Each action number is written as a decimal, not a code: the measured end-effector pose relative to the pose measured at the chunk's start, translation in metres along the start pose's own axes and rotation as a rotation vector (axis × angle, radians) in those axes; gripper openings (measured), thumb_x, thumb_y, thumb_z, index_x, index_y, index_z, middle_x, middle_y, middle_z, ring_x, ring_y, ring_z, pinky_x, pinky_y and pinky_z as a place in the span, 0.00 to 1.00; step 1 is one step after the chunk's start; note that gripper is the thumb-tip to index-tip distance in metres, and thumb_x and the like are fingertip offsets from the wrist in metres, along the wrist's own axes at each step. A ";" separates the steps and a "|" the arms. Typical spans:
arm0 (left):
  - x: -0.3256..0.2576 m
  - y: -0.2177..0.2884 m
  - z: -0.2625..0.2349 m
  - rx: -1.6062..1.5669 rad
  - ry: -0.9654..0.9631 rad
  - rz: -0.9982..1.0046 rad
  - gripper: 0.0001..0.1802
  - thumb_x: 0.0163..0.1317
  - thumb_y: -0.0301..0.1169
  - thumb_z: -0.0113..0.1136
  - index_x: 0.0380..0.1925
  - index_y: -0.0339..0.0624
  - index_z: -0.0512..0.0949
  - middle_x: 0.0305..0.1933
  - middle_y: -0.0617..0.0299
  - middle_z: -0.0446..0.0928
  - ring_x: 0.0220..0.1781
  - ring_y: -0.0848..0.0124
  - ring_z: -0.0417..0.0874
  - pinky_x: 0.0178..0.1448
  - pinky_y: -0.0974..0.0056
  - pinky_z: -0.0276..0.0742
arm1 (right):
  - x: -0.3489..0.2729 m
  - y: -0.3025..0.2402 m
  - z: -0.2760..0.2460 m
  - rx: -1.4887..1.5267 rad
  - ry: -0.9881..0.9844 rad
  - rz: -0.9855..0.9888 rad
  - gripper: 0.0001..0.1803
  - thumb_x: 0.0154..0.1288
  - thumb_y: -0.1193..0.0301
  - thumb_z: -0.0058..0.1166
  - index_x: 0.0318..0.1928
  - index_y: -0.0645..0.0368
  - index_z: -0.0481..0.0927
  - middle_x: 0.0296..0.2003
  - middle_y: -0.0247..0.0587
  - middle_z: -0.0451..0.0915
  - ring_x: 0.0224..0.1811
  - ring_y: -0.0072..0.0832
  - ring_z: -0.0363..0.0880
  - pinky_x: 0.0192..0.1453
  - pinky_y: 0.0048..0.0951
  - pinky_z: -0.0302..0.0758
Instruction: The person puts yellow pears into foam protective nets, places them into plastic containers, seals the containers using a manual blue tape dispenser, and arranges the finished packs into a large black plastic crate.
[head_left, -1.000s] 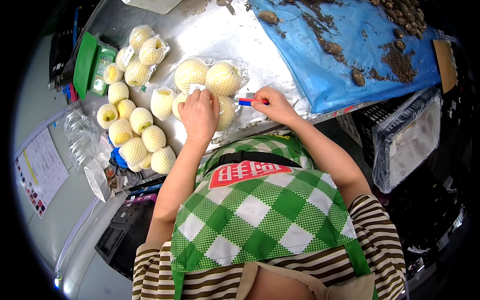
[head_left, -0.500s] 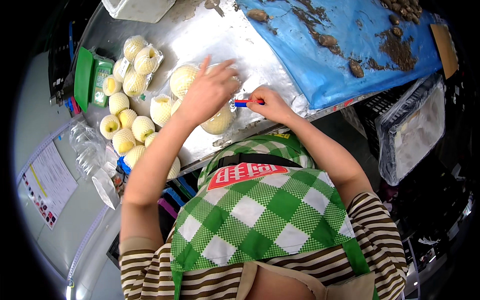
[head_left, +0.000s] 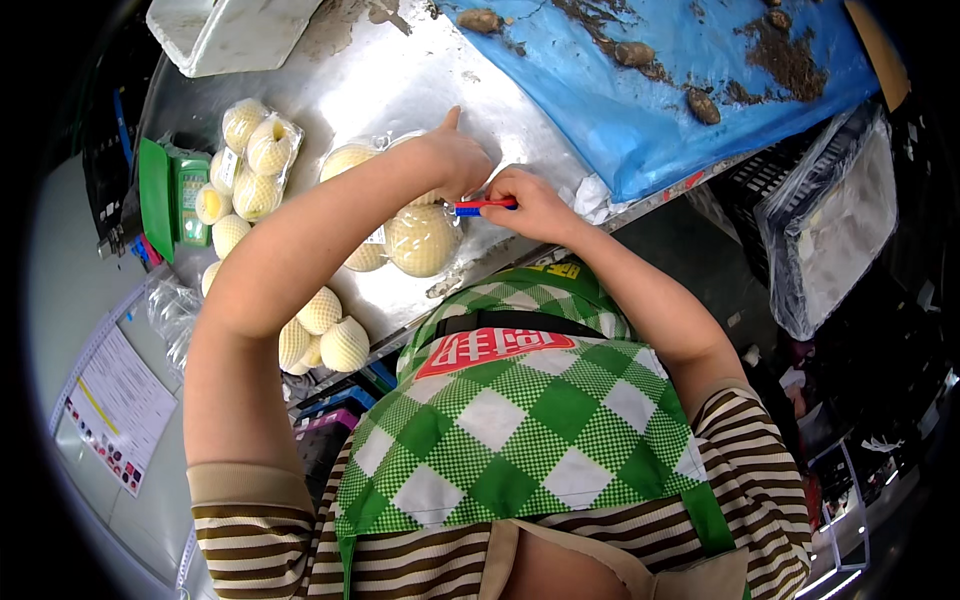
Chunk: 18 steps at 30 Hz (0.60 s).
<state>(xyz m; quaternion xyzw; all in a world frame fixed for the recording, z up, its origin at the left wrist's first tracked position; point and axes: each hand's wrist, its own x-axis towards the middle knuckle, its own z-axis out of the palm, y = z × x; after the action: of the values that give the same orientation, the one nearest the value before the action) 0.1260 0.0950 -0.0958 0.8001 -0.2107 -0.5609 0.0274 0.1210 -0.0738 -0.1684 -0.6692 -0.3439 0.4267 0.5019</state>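
- The left hand (head_left: pixel 455 160) has moved since a second ago. Then it lay flat on top of the bagged pears (head_left: pixel 420 235) near the person's body. Now it reaches farther out over the metal worktop (head_left: pixel 400 80), with the arm stretched across the fruit.
- The left hand's fingers are curled and one finger points up and away. It rests on the clear bag at the far side of the pears. Its grip looks half closed on the bag's top, but the pictures do not show this for sure.
- The right hand (head_left: pixel 535 205) has stayed in almost the same place. Its grip is clenched around a small red and blue tool (head_left: pixel 480 207), which pokes out to the left, right beside the left hand.
- The bagged pears lie on the worktop just under the two hands, close to the front edge. They are big, round and pale yellow.
- The two hands now meet at the bag's end, so the work looks to be at the closing of this bag.
- More pears in bags (head_left: pixel 250 155) sit farther left, beside a green box (head_left: pixel 165 195). Other pears in white net sleeves (head_left: pixel 325 330) lie near the worktop's front edge, partly behind the left arm.
- A blue sheet (head_left: pixel 650 90) with dirt and brown lumps covers the right part of the worktop.
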 end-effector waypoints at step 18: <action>-0.013 0.001 0.021 0.092 0.223 0.119 0.05 0.47 0.28 0.56 0.20 0.53 0.80 0.27 0.70 0.76 0.44 0.69 0.76 0.67 0.35 0.45 | -0.008 -0.011 -0.001 -0.038 0.010 -0.036 0.15 0.47 0.65 0.61 0.23 0.65 0.74 0.33 0.46 0.75 0.36 0.39 0.75 0.42 0.33 0.71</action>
<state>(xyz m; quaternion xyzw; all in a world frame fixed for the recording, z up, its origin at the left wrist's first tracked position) 0.1031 0.1030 -0.0918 0.8441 -0.2790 -0.4555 0.0474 0.1187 -0.0782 -0.1562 -0.6744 -0.3614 0.4075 0.4984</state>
